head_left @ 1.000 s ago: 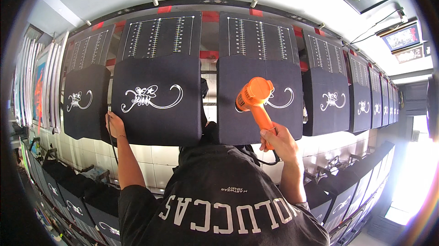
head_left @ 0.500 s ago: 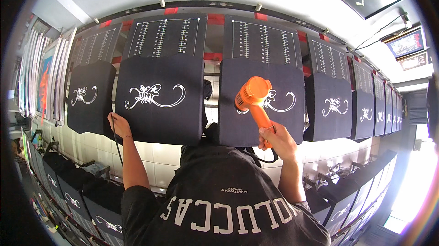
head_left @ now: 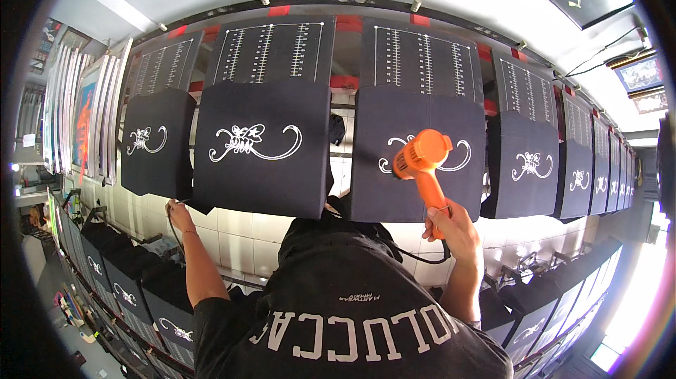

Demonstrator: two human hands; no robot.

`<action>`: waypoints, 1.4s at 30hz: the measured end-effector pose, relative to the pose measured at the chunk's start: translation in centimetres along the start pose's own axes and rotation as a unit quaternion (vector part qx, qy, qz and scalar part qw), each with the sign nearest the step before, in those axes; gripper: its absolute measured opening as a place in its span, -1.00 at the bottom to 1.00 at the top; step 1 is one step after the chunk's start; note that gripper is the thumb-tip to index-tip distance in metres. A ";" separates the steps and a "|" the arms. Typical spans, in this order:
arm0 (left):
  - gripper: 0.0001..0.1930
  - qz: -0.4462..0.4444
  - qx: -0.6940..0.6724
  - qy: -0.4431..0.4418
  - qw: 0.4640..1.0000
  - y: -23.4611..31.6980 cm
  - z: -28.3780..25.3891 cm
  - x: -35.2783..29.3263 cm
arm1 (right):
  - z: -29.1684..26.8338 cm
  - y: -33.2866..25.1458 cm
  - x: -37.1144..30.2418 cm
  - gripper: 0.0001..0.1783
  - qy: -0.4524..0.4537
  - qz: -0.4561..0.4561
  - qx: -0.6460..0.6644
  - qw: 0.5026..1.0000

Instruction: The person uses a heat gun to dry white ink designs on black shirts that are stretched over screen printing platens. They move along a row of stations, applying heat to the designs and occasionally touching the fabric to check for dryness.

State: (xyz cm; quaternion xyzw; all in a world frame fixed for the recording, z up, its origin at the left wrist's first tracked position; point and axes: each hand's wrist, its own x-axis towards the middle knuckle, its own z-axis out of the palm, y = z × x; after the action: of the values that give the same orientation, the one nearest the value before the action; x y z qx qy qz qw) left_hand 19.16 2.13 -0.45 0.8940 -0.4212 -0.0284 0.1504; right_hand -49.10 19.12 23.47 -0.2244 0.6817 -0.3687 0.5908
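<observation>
My right hand (head_left: 454,224) is wrapped round the handle of an orange hair dryer (head_left: 428,157). The dryer is over a black shirt (head_left: 377,192) on a board, its dark nozzle toward the left and covering part of the white printed flourish. On the left, my left hand (head_left: 181,215) has its fingers closed on a thin black cord (head_left: 173,232), below the gap between two boards. Another black shirt (head_left: 260,182) with the same white print lies to the left of the dryer. A black cord also runs from the dryer's handle toward my body.
More printed black shirts (head_left: 524,185) on boards run off to the right along a dark rail (head_left: 338,1). Framed screens (head_left: 84,115) stand at the left. Behind me is a second row of boards with shirts (head_left: 165,301). Pale tiles (head_left: 246,249) cover the floor.
The view has shifted, so the boards sit further right. The dryer has moved lower against the print, uncovering its left curl. My left hand is lower, still on the cord.
</observation>
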 end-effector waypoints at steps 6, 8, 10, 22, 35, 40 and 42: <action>-0.58 -0.079 -0.104 0.034 0.991 -6.8 2.2 7.7 | 4.7 -0.9 0.1 -0.72 0.039 -0.034 0.061 0.997; -0.45 -0.108 -0.170 0.059 0.978 -9.4 3.8 12.0 | 7.9 -1.5 0.6 -0.71 0.033 -0.044 0.085 0.995; -0.49 -0.115 -0.124 0.055 0.984 -13.1 3.8 16.5 | 11.5 -2.1 1.9 -0.69 0.010 -0.055 0.109 0.992; -0.15 -0.266 -0.301 0.007 0.916 -11.1 3.2 28.8 | 29.7 -8.0 7.5 -0.63 0.073 -0.043 0.007 0.996; -0.11 -0.323 -0.412 0.024 0.852 -7.2 1.8 27.1 | 32.1 -8.0 7.2 -0.67 0.092 -0.045 -0.024 0.994; -0.12 -0.313 -0.440 0.017 0.841 -7.4 2.0 27.1 | 32.0 -7.3 7.5 -0.67 0.106 -0.050 -0.035 0.992; -0.11 -0.310 -0.438 0.014 0.844 -8.0 2.1 27.2 | 31.9 -7.5 7.6 -0.68 0.119 -0.041 -0.032 0.992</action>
State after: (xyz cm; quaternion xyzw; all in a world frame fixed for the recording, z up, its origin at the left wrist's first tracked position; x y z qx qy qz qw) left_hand 42.28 -14.29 -2.69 0.8195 -0.0637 -0.2428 0.5153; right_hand -20.66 1.18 23.44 -0.2257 0.7488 -0.3947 0.4824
